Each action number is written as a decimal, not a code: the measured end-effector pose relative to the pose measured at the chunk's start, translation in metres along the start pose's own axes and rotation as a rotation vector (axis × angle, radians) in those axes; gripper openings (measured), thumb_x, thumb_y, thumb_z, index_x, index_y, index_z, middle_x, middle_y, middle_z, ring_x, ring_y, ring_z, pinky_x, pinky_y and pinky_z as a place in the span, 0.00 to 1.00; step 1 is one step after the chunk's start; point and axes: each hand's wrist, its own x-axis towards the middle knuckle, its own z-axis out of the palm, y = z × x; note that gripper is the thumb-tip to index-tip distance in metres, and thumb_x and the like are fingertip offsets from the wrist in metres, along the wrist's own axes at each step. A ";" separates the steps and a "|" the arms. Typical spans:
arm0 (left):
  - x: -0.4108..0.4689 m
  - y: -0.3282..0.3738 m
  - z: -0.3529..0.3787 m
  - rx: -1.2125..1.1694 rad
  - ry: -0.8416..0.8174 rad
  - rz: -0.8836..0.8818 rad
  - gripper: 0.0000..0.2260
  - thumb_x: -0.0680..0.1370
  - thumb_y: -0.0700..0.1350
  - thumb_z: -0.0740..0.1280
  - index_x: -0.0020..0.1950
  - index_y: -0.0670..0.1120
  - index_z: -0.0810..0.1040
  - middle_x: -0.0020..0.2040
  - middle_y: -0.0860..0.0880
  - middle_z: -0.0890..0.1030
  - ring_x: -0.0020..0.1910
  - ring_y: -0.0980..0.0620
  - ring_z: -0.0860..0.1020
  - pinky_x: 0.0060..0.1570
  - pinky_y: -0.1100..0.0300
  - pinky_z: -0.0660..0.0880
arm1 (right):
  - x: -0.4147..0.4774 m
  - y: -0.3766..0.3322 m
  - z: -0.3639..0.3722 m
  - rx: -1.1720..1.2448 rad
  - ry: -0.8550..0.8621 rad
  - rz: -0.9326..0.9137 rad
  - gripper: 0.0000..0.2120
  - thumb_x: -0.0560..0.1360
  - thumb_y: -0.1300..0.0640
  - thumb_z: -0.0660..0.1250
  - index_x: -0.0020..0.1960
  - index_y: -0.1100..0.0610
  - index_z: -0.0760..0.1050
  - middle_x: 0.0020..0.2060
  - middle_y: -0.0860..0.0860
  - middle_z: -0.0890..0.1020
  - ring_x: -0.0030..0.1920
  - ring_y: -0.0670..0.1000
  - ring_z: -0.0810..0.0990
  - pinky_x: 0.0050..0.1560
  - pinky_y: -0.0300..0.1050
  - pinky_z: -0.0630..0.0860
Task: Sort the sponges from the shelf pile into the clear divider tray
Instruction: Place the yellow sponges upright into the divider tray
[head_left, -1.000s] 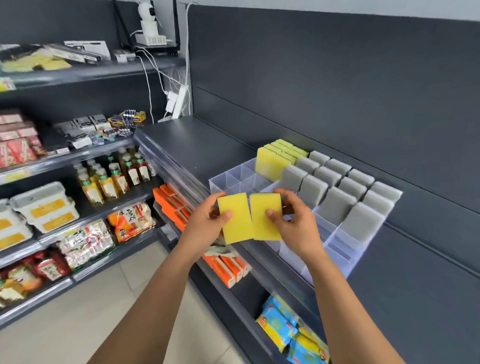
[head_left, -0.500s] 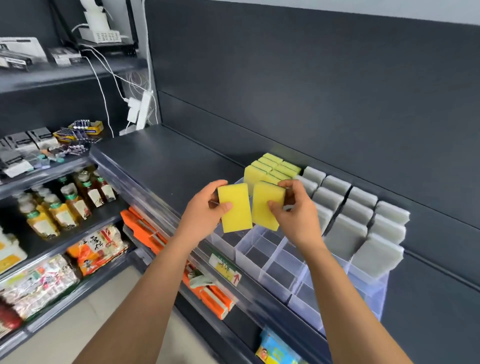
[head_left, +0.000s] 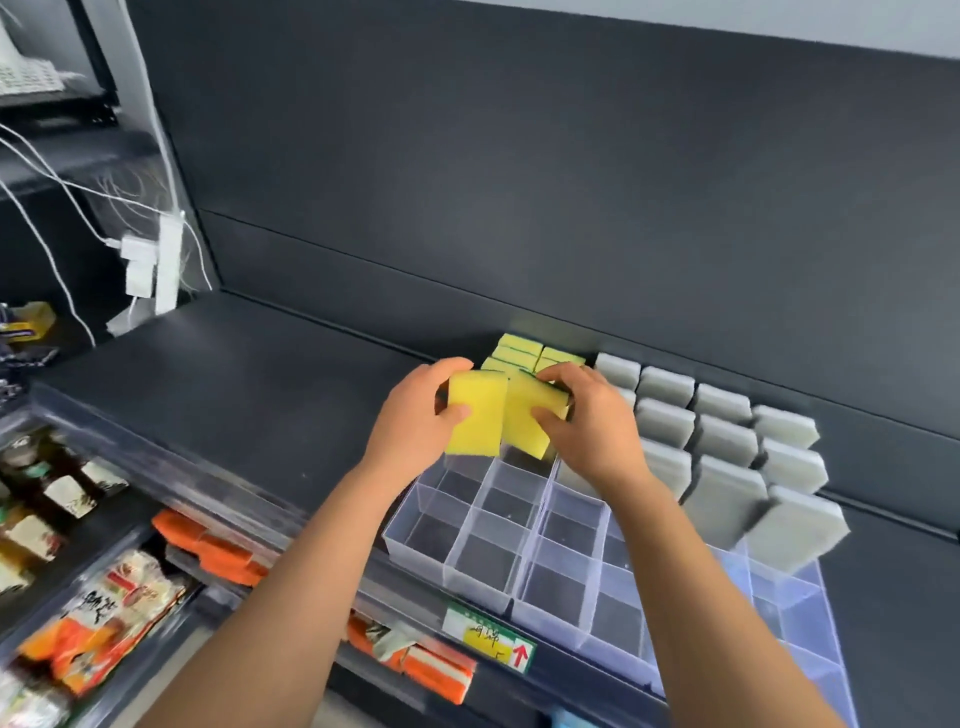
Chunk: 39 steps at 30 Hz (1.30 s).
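My left hand (head_left: 415, 415) grips one yellow sponge (head_left: 475, 415) upright by its left edge. My right hand (head_left: 592, 421) grips a second yellow sponge (head_left: 530, 415), tilted and touching the first. Both sponges hover over the back left cells of the clear divider tray (head_left: 467, 566). Several yellow sponges (head_left: 519, 351) stand in the tray's far left cells, just behind my hands. Several grey sponges (head_left: 727, 467) stand in rows in the right cells. The front cells hold nothing.
The tray sits on a dark shelf (head_left: 234, 389) against a dark back panel. A price label (head_left: 488, 636) hangs on the shelf's front rail. Lower shelves at the left hold bottles (head_left: 62, 499) and orange packets (head_left: 208, 545). White cables and plugs (head_left: 150, 260) hang at the left corner.
Both hands have carried the two yellow sponges forward and lower over the tray's back left cells. The right sponge has tilted against the left one. The view has shifted closer to the tray.
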 end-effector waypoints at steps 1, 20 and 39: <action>0.004 -0.002 0.000 0.016 -0.020 0.015 0.21 0.75 0.40 0.67 0.66 0.54 0.71 0.59 0.52 0.74 0.55 0.50 0.74 0.55 0.52 0.74 | 0.001 0.001 0.002 -0.045 0.000 0.006 0.16 0.71 0.58 0.70 0.58 0.51 0.75 0.49 0.47 0.77 0.42 0.50 0.73 0.45 0.42 0.70; 0.037 -0.017 0.012 0.059 -0.190 0.165 0.19 0.76 0.39 0.66 0.65 0.52 0.71 0.59 0.54 0.73 0.53 0.53 0.72 0.50 0.60 0.71 | 0.003 0.016 0.040 -0.560 0.055 0.036 0.15 0.59 0.54 0.79 0.43 0.53 0.82 0.39 0.50 0.81 0.45 0.57 0.76 0.46 0.51 0.69; 0.041 -0.038 0.042 0.469 -0.092 0.330 0.17 0.69 0.35 0.73 0.56 0.43 0.78 0.50 0.46 0.76 0.49 0.45 0.75 0.40 0.52 0.77 | 0.004 0.023 0.044 -0.604 0.108 0.036 0.19 0.52 0.50 0.82 0.39 0.53 0.80 0.34 0.49 0.79 0.39 0.56 0.76 0.40 0.48 0.72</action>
